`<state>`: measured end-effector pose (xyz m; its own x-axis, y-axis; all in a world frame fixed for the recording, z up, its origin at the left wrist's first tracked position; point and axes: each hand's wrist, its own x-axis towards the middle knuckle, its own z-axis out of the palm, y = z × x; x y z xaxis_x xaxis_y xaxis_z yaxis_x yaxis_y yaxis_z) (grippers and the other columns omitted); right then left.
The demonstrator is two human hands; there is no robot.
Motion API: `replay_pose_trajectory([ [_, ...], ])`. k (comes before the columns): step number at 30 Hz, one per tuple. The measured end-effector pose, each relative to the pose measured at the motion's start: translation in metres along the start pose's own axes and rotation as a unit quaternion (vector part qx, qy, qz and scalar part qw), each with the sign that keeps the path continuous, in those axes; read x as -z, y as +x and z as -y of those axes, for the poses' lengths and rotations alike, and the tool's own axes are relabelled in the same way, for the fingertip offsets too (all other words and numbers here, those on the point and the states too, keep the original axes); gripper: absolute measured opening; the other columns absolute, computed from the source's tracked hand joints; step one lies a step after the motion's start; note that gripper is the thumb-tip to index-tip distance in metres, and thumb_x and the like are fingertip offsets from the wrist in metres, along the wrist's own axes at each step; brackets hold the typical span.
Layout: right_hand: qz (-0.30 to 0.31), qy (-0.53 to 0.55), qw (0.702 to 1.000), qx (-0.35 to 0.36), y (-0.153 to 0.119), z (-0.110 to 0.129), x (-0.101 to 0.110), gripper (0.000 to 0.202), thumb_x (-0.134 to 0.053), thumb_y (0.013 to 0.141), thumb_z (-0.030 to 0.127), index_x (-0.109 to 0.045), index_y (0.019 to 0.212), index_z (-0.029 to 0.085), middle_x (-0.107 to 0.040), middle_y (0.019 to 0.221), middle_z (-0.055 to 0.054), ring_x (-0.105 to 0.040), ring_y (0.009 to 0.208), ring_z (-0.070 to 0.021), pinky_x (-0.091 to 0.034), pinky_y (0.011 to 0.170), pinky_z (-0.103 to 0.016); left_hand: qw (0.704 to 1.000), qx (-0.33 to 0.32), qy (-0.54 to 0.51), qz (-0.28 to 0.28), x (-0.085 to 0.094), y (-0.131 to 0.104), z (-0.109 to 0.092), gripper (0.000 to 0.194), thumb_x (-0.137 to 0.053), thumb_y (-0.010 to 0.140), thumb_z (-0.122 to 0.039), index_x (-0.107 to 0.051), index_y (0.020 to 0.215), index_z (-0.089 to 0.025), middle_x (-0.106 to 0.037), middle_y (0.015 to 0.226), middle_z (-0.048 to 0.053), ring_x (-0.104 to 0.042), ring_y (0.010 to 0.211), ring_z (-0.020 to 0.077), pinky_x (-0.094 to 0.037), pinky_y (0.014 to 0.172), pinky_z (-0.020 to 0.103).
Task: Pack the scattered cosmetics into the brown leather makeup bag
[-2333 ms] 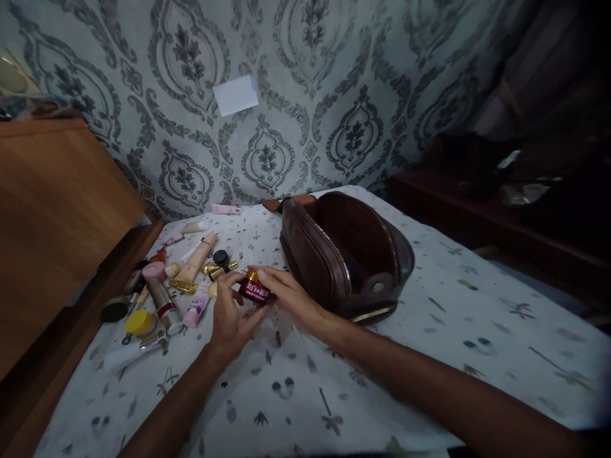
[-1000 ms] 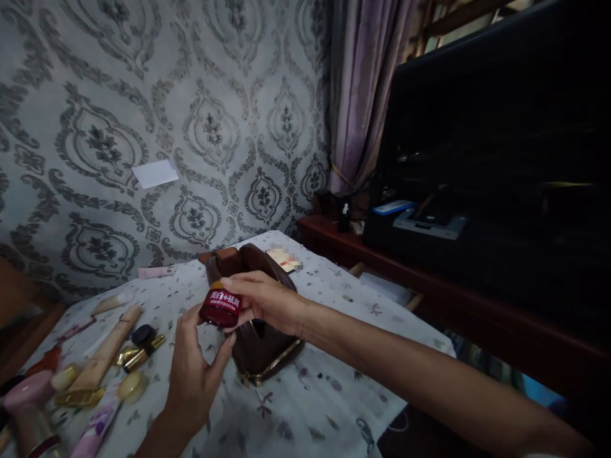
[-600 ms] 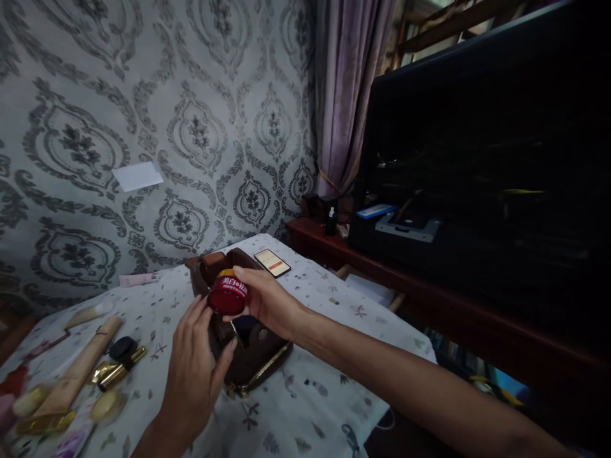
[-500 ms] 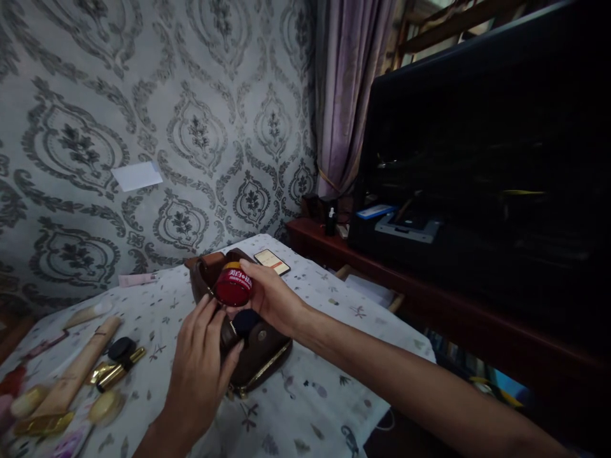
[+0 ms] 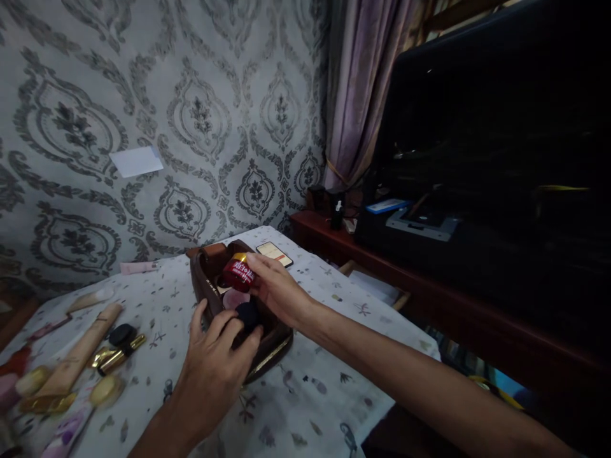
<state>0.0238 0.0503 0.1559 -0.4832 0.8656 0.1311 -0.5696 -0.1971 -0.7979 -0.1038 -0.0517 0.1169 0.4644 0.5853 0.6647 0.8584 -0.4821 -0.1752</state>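
My right hand [image 5: 281, 289] grips a red jar [image 5: 239, 272] with a gold rim and white lettering, tilted over the opening of a brown bag [image 5: 203, 283]. Inside the bag lie a pink round item [image 5: 235, 298] and a dark round item [image 5: 247, 315]. My left hand [image 5: 214, 356] rests at the bag's near left edge, fingers spread and bent over the opening, its fingertips by the dark item. A gold zipper runs along the bag's near right side.
A phone [image 5: 274, 253] lies behind the bag. Cosmetics lie at the left, among them a beige tube [image 5: 79, 350], a gold tube [image 5: 117, 359] and a pink tube [image 5: 138, 267]. A dark screen [image 5: 501, 159] stands at the right above an open drawer [image 5: 375, 286].
My left hand has moved right and its fingers have spread over the bag, whose opening now shows wider. The red jar has shifted slightly up and right with my right hand. The view has turned slightly.
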Motion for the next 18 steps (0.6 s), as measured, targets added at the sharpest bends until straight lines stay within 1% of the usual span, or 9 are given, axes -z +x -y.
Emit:
replay_pose_trajectory([
  [3,-0.004,-0.013,1.000,0.007,0.001,0.001,0.002,0.049,-0.083,0.060,0.055,-0.069,0.089,0.019,-0.067,0.085,0.000,-0.059,0.077,-0.0123,-0.047,0.072,-0.024,0.999,-0.031,-0.006,0.004,0.001,-0.005,0.005,0.026,-0.048,0.094,-0.018,-0.069,0.108,-0.023,-0.066,0.088,0.006,-0.057,0.101,0.0247,-0.025,0.110,0.061],
  [5,-0.003,-0.025,1.000,0.007,0.001,0.002,0.003,0.050,-0.083,0.060,0.054,-0.069,0.093,0.019,-0.067,0.088,0.000,-0.059,0.079,-0.0127,-0.047,0.073,-0.024,0.999,-0.036,-0.013,0.001,-0.001,-0.009,0.008,0.026,-0.049,0.093,-0.016,-0.069,0.110,-0.023,-0.066,0.090,0.005,-0.057,0.102,0.0235,-0.022,0.113,0.060],
  [9,0.007,-0.041,0.999,0.005,0.001,0.002,0.005,0.047,-0.081,0.066,0.051,-0.067,0.099,0.020,-0.067,0.089,0.000,-0.061,0.081,-0.0132,-0.047,0.072,-0.024,0.999,-0.037,-0.027,-0.026,-0.006,-0.013,0.010,0.025,-0.053,0.092,-0.013,-0.070,0.107,-0.022,-0.066,0.088,0.004,-0.057,0.102,0.0210,-0.021,0.114,0.060],
  [13,-0.003,-0.036,0.999,-0.006,0.001,0.005,0.006,0.044,-0.080,0.068,0.047,-0.066,0.101,0.020,-0.068,0.091,0.000,-0.062,0.084,-0.0142,-0.047,0.072,-0.025,0.998,-0.033,-0.035,-0.051,-0.011,-0.013,0.010,0.024,-0.053,0.091,-0.011,-0.071,0.104,-0.022,-0.066,0.086,0.004,-0.057,0.102,0.0196,-0.022,0.114,0.060],
  [16,-0.016,-0.023,1.000,-0.014,0.002,0.009,0.005,0.045,-0.082,0.066,0.044,-0.066,0.100,0.019,-0.068,0.091,-0.001,-0.062,0.082,-0.0137,-0.048,0.073,-0.025,0.997,-0.025,-0.034,-0.070,-0.014,-0.011,0.010,0.022,-0.054,0.091,-0.011,-0.071,0.100,-0.022,-0.067,0.084,0.003,-0.058,0.100,0.0181,-0.022,0.115,0.058],
  [18,-0.023,-0.011,0.999,-0.020,0.002,0.013,0.004,0.044,-0.084,0.064,0.043,-0.066,0.096,0.018,-0.068,0.089,-0.001,-0.061,0.080,-0.0134,-0.048,0.071,-0.025,0.997,-0.017,-0.031,-0.071,-0.014,-0.010,0.010,0.020,-0.055,0.091,-0.012,-0.071,0.098,-0.023,-0.068,0.083,0.001,-0.059,0.100,0.0170,-0.023,0.115,0.057],
])
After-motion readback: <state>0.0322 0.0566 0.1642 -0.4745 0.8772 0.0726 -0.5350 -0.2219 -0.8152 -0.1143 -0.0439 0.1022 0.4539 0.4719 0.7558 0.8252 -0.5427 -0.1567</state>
